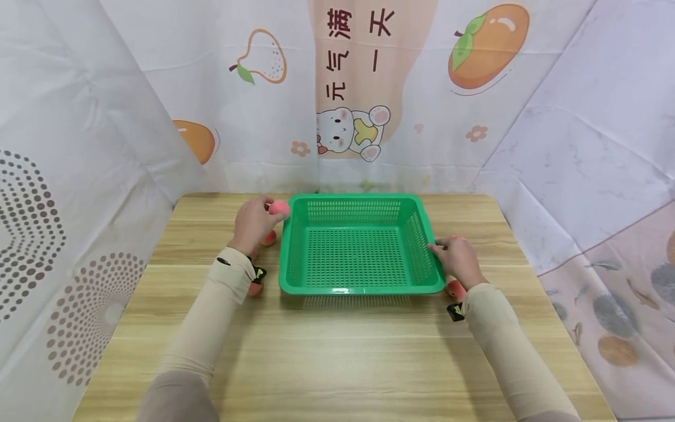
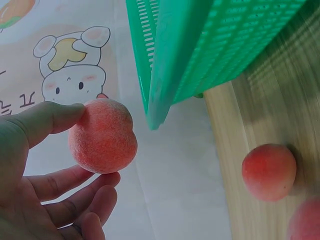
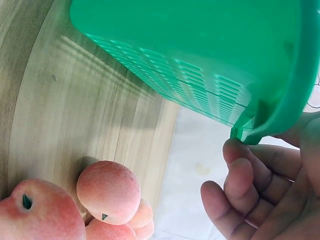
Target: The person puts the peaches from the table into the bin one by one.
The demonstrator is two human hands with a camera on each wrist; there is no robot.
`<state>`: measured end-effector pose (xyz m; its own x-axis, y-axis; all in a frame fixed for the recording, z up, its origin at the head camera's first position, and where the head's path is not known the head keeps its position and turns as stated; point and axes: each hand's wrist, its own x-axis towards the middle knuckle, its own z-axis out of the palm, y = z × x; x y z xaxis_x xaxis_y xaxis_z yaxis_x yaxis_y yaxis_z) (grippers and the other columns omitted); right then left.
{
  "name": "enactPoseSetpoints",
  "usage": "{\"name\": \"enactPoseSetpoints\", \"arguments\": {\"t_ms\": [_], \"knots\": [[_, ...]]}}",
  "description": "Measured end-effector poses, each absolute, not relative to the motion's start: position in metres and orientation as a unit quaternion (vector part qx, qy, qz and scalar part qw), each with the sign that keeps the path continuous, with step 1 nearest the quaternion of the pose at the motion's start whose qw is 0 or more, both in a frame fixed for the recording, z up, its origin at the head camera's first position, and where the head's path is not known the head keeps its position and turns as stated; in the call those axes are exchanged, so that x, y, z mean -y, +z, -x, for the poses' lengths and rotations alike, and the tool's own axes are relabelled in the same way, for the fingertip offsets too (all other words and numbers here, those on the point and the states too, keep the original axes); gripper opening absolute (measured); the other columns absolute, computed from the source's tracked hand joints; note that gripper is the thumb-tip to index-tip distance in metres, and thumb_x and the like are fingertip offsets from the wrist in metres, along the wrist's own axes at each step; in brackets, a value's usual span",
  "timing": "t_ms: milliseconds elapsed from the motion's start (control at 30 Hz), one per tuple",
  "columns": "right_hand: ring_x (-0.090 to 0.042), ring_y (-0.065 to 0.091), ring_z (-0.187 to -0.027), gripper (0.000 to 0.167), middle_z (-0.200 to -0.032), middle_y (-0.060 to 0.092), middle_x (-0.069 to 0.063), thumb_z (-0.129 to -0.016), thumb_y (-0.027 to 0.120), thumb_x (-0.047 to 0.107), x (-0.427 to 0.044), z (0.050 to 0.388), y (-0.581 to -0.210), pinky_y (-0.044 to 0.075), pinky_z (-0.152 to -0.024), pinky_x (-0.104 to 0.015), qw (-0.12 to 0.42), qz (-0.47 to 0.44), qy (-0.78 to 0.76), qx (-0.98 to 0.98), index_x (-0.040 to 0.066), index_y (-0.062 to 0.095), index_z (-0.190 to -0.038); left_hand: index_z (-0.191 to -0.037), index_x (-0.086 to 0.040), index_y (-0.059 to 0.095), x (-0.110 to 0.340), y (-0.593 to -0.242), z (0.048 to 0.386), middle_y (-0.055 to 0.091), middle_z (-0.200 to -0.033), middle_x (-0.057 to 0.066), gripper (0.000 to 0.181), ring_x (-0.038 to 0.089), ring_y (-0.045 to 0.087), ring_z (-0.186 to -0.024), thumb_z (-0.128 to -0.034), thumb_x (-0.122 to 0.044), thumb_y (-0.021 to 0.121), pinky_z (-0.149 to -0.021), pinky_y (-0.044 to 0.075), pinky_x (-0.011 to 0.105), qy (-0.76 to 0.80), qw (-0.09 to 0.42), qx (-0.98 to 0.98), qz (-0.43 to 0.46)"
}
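left hand (image 1: 251,224) pinches a peach (image 2: 102,137) just beside the left rim of a green basket (image 1: 355,258); right hand (image 1: 462,261), well apart, grips the basket's right rim. loose peaches (image 3: 109,191) on the wooden table (image 1: 343,363), some left of the basket, others right of it.

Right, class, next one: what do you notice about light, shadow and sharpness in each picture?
Head view: a white glint on the front rim of the green basket, a patterned shadow just below it, a pale sheen on the table; left wrist view: the held peach shows its surface texture, the basket's near rim looks softer; right wrist view: slotted light streaks on the table, dark shadow beside a round peach.
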<state>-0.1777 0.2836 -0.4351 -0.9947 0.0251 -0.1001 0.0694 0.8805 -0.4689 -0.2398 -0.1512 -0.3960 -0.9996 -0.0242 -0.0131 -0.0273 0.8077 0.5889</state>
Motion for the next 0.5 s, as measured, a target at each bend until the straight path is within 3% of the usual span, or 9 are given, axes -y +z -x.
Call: {"name": "enactPoseSetpoints", "arguments": {"t_ms": [500], "knots": [[-0.037, 0.064, -0.101, 0.042, -0.12, 0.064, -0.028, -0.099, 0.057, 0.026, -0.282, 0.176, -0.434, 0.052, -0.084, -0.048, 0.054, -0.037, -0.244, -0.967, -0.009, 0.063, -0.121, -0.121, -0.001, 0.063, 0.137, -0.393, 0.245, 0.066, -0.116, 0.017, 0.049, 0.033, 0.058, -0.102, -0.0888, -0.038, 0.067, -0.088, 0.048, 0.046, 0.304, -0.009, -0.953, -0.003]]}}
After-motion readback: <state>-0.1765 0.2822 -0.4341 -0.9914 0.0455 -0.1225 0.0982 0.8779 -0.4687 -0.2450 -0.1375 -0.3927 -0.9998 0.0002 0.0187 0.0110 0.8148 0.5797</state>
